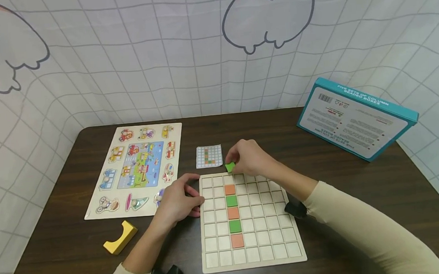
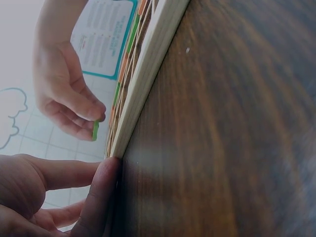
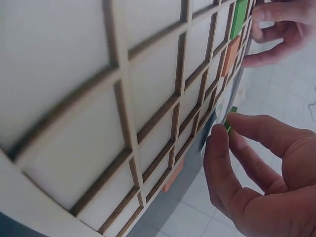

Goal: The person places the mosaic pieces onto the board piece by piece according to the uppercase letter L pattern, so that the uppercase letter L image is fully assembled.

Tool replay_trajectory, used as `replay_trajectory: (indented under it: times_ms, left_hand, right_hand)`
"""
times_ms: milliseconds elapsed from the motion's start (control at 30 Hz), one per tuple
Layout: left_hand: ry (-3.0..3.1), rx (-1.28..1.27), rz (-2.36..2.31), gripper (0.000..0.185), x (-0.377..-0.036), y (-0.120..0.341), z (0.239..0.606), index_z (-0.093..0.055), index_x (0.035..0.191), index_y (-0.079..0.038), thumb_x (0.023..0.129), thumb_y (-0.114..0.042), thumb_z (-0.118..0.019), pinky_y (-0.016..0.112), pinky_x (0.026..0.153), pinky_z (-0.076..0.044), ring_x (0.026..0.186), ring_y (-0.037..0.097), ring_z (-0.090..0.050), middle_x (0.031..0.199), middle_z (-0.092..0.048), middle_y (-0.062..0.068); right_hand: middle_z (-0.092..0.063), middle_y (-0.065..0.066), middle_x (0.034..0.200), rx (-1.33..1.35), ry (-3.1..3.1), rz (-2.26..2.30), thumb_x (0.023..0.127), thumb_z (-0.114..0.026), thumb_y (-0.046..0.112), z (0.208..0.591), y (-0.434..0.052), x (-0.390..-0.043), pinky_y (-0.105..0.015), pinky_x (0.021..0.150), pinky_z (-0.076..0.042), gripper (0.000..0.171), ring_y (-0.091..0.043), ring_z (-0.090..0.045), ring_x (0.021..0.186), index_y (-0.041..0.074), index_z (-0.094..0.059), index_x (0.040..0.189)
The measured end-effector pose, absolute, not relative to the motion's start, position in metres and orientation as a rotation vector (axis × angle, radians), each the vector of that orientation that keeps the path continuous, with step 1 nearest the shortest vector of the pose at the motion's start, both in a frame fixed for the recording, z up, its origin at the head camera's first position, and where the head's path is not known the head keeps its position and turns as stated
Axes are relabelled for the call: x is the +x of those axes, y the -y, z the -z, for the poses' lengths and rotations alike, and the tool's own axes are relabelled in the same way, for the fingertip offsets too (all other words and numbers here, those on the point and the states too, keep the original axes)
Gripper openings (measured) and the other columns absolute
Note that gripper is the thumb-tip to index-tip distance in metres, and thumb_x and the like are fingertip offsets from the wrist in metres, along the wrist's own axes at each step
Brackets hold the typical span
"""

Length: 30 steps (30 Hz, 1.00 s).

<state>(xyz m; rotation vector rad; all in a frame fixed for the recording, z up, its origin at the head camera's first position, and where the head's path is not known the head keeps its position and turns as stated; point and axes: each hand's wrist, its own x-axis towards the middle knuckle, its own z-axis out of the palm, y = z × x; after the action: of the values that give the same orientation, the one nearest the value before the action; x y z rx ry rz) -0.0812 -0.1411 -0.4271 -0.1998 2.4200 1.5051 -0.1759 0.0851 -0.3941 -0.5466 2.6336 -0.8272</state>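
Observation:
A green square tile (image 1: 230, 167) is pinched between the thumb and fingertips of my right hand (image 1: 249, 157), just beyond the far edge of the wooden grid board (image 1: 254, 256). In the right wrist view the green tile (image 3: 230, 118) is mostly hidden by the fingers. One column of the board holds alternating orange tiles (image 1: 233, 213) and green tiles (image 1: 232, 201). My left hand (image 1: 179, 200) touches the board's left edge near its far corner. In the left wrist view, extended fingers of my left hand (image 2: 74, 197) meet that edge.
A small pattern card (image 1: 209, 156) lies beyond the board. On the left are a picture puzzle board (image 1: 106, 198) and a yellow arch block (image 1: 121, 239). A teal box (image 1: 354, 120) stands at the back right. Behind the table hangs a white checked cloth (image 1: 178, 72).

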Motion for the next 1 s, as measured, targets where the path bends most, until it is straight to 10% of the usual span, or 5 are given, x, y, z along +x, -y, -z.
replay_trajectory:
  times_ms: [1000]
  left_hand:
    - [-2.415, -0.216, -1.503, 0.061, -0.081, 0.141, 0.429, -0.058, 0.142, -0.01, 0.086, 0.002, -0.078, 0.037, 0.051, -0.064, 0.055, 0.019, -0.07, 0.092, -0.064, 0.014]
  right_hand:
    - [-0.069, 0.0, 0.085, -0.551, -2.61, 0.959, 0.08, -0.086, 0.004, 0.39, -0.113, -0.123, -0.027, 0.071, -0.055, 0.019, -0.014, -0.061, 0.078, 0.013, -0.08, 0.096]
